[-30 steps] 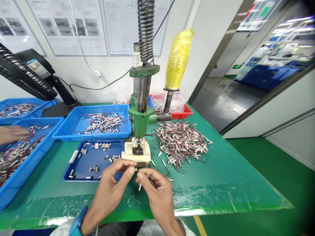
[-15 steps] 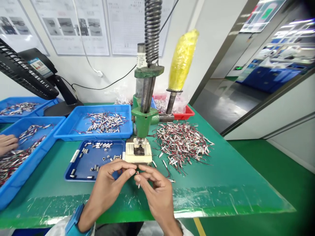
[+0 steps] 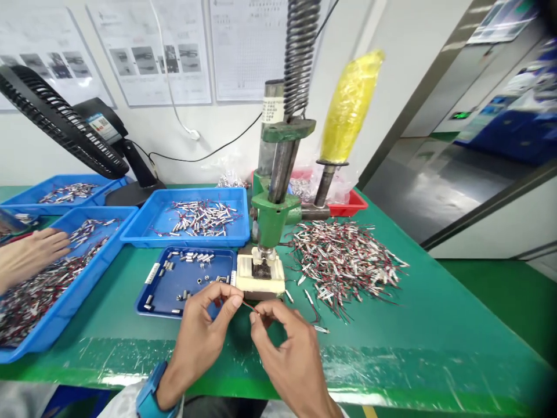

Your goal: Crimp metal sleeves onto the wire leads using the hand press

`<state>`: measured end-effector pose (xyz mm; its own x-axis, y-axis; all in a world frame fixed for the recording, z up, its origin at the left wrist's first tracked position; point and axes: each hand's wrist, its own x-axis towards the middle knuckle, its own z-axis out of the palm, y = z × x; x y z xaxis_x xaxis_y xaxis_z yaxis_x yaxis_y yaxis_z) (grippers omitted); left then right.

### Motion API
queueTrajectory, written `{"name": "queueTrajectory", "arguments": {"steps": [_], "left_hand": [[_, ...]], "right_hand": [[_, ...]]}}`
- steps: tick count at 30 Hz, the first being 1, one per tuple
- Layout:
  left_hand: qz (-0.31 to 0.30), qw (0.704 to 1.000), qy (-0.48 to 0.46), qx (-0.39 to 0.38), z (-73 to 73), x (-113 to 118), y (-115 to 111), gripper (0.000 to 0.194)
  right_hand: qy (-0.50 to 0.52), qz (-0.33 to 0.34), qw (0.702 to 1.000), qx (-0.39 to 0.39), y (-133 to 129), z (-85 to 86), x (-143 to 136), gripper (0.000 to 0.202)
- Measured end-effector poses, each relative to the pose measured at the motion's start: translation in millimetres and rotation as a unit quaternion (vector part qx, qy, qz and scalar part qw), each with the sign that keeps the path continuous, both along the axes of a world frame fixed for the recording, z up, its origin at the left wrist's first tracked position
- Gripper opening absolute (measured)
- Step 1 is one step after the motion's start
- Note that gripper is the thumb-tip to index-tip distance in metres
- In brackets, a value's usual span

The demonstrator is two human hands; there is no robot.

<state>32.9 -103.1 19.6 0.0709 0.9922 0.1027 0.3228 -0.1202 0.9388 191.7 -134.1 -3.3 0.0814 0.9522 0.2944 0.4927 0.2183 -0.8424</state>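
My left hand (image 3: 204, 328) is closed in a pinch, thumb against forefinger, at the front of the press. A thin red and black wire lead (image 3: 249, 306) runs from its fingertips to my right hand (image 3: 290, 354), which pinches the other end. Whatever small part sits at the wire's ends is hidden by my fingers. Just beyond my hands stands the green hand press (image 3: 272, 217), its tip over a cream-coloured block (image 3: 261, 284). Left of that block lies a dark blue tray (image 3: 163, 296) holding short metal cylinders.
On the right lies a heap of wired white and silver parts (image 3: 343, 255). Blue trays (image 3: 143, 238) with similar parts stand left, where another person's hand (image 3: 39, 252) reaches into one. A black fan (image 3: 65, 116), a red bin (image 3: 354, 203) and the yellow-wrapped press handle (image 3: 350, 110) stand behind.
My hands have drawn slightly apart, and the wire now shows stretched between them. The whole scene has shifted right in view. The other person's hand reaches further over the left tray.
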Motion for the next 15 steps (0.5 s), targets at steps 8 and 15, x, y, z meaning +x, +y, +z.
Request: {"name": "queueTrajectory", "arguments": {"steps": [8,15], "left_hand": [[0.077,0.995,-0.058,0.016,-7.8,6,0,0.025],[0.012,0.998,0.057,0.019,-1.8,-22,12,0.025]], "right_hand": [[-0.024,-0.028,0.999,-0.010,2,6.1,-6,0.011],[0.171,-0.070,0.983,0.016,2,7.2,11,0.019]]}}
